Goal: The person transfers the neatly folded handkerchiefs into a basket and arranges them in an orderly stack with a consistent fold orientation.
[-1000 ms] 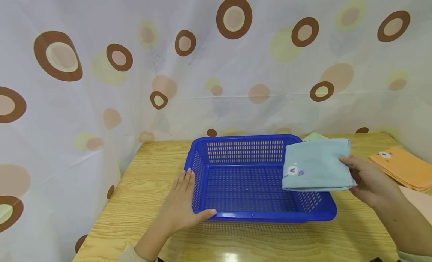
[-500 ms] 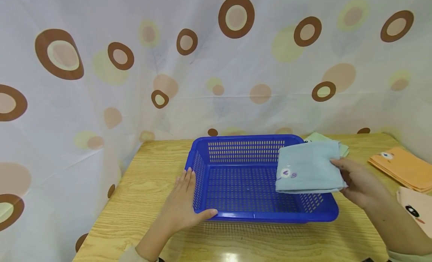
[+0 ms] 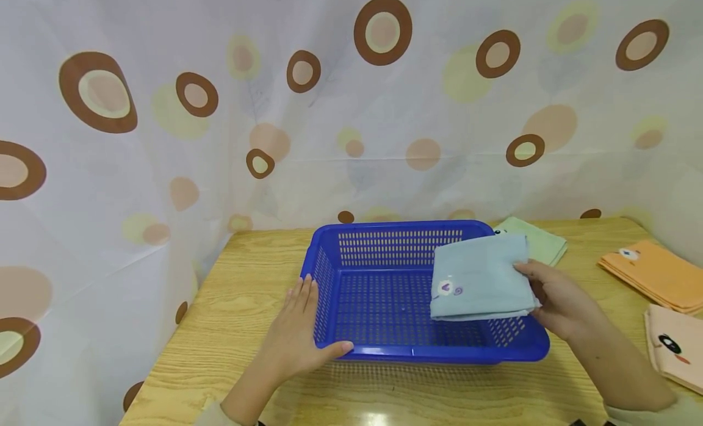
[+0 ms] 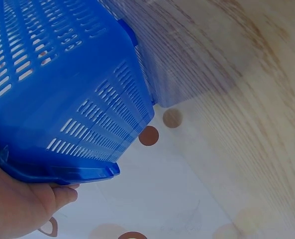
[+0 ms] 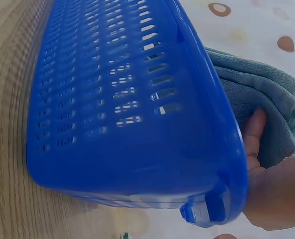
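Note:
A folded light blue towel [image 3: 483, 276] with a small embroidered face hangs over the right part of a blue plastic basket [image 3: 384, 351]. My right hand [image 3: 560, 301] grips the towel by its right edge, thumb on top; in the right wrist view fingers [image 5: 254, 132] lie under the folded towel [image 5: 266, 89]. My left hand [image 3: 293, 334] rests on the basket's near left corner, fingers straight along the left rim and thumb on the front rim. The left wrist view shows part of that hand [image 4: 23, 209] against the basket rim [image 4: 62, 174]. No towel is visible inside the basket.
A green folded towel [image 3: 540, 240] lies behind the basket's right side. At the right are an orange folded towel [image 3: 656, 273] and a pink one [image 3: 678, 346]. All lie on a wooden table [image 3: 252, 279], with a patterned curtain [image 3: 329, 121] behind and at the left.
My right hand has carried the blue towel leftward and slightly down, farther over the basket. More of the green and pink towels shows now. My left hand has stayed in place.

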Demonstrator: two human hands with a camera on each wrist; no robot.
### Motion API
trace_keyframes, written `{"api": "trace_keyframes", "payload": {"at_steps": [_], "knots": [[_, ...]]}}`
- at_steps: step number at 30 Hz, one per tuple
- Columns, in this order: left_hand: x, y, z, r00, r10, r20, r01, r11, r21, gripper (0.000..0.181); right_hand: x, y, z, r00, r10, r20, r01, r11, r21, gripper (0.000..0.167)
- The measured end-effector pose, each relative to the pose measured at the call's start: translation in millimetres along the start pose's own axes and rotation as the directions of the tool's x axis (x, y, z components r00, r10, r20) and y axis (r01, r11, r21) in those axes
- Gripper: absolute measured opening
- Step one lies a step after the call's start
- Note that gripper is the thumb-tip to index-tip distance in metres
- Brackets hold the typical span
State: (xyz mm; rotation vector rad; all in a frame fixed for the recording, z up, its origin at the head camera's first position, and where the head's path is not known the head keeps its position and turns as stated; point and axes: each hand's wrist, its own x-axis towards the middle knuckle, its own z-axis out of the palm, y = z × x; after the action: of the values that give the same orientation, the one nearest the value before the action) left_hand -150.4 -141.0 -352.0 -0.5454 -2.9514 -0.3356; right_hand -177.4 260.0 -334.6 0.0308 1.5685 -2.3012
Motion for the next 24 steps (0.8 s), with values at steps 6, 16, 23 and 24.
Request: {"api": "trace_keyframes", "payload": {"at_steps": [6,16,23,24], "knots": [[0.1,-0.5,0.6,1.0,0.004,-0.002,-0.004,1.0,0.006,0.112,4.9,4.5,8.2,1.0,0.008,-0.019,-0.009,0.999,-0.051,0.024],[-0.4,-0.6,2.0,1.0,0.009,-0.004,-0.009,1.0,0.008,0.112,7.8,12.2,25.5,0.999,0.011,-0.051,-0.016,0.995,-0.096,0.023],[0.1,-0.4,1.6,1.0,0.011,-0.014,-0.01,1.0,0.007,0.111,11.9,14.8,37.4,1.0,-0.008,-0.024,0.006,0.996,-0.085,0.021],[0.3,-0.4,1.6,1.0,0.012,-0.016,-0.012,1.0,0.009,0.111,12.4,15.2,38.6,1.0,-0.01,-0.02,0.008,0.996,-0.084,0.022]]}}
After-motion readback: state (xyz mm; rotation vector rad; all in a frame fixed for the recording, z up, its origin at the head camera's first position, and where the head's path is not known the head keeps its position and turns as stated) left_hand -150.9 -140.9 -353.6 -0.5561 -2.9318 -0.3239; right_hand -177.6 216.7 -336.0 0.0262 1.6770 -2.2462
